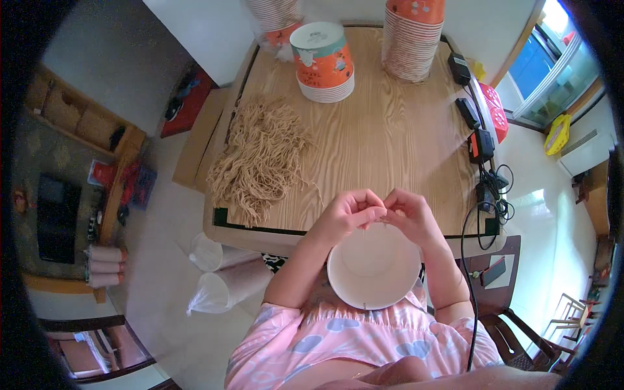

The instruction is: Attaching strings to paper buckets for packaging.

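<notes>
While the white bucket point(374, 276) sits between the pink dress point(361, 333) and the surface point(390, 149), its mouth faces up, long axis running downward from view. Left hand point(351, 213) and right hand point(412, 218) meet at its far rim, fingers pinched closed, on what I cannot tell.

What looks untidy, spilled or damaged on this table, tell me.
Two things look untidy: black cables lie tangled at the right edge of the table, one trailing off it, and the heap of tan twine at the left is snarled, with loose strands straying. I see no spill or damage.
</notes>
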A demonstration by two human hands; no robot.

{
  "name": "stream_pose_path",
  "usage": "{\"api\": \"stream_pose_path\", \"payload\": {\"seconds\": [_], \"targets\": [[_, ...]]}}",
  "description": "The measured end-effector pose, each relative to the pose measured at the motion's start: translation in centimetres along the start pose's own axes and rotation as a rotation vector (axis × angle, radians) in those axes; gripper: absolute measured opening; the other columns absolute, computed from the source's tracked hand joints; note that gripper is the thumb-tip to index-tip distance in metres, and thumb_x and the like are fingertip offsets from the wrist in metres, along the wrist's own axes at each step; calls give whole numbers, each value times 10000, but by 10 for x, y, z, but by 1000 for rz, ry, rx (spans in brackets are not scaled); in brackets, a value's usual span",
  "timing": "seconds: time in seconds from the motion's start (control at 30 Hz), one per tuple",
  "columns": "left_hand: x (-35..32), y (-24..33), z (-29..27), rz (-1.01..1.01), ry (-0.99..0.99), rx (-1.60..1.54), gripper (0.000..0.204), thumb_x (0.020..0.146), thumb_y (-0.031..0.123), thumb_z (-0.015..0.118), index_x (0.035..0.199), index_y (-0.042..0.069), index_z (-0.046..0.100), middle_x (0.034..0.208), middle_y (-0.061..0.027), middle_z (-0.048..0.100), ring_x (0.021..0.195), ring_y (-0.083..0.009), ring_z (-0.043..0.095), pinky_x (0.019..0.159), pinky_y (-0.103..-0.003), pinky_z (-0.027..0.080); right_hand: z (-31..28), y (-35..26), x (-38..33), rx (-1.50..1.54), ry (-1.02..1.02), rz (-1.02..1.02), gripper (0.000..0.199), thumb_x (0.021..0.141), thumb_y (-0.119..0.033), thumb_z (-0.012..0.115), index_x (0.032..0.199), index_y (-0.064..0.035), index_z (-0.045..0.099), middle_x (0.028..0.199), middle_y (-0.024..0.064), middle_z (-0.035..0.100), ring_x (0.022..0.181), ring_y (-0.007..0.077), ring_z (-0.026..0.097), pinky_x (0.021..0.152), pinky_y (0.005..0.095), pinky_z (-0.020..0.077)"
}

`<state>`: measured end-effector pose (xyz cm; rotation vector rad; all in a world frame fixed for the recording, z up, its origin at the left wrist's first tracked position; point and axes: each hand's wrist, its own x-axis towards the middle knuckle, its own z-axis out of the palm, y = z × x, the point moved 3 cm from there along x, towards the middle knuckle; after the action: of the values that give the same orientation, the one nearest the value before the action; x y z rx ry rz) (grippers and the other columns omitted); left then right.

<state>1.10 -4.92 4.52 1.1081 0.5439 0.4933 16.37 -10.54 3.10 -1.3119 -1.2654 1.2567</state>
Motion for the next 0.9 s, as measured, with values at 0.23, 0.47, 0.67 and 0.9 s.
{"api": "stream_pose_path", "payload": {"seconds": [0.23, 0.47, 0.67, 0.9], "targets": [[-1, -7, -4, 3, 28, -165, 117, 914, 168, 585, 883, 55, 583, 640, 35, 512, 553, -23, 457, 485, -167, 335, 0, -18, -3, 73, 61, 87, 91, 841, -83, 650, 822, -10, 599, 772, -7, 581, 755, 76, 528, 686, 239, 441], [0, -4, 0, 10, 30, -114, 108, 930, 165, 556, 895, 63, 549, 614, 37, 491, 537, -30, 439, 484, -164, 327, -3, -14, -1, 82, -6, 30, 107, 853, -106, 645, 820, -10, 613, 772, -4, 588, 751, 83, 530, 688, 248, 445], [-8, -8, -8, 172, 111, -311, 90, 911, 151, 569, 909, 62, 553, 580, 33, 461, 497, -57, 418, 578, -238, 409, -9, -10, -2, -143, 2, -19, 89, 834, -95, 666, 832, -18, 621, 754, -1, 590, 738, 83, 535, 678, 252, 452], [-8, 0, -12, 67, 118, -253, 100, 869, 81, 621, 949, 29, 590, 628, 22, 502, 537, -55, 468, 608, -255, 475, -9, -5, -4, 11, 0, 19, 100, 821, -78, 678, 827, -13, 602, 767, -6, 593, 733, 74, 542, 673, 232, 456]]}}
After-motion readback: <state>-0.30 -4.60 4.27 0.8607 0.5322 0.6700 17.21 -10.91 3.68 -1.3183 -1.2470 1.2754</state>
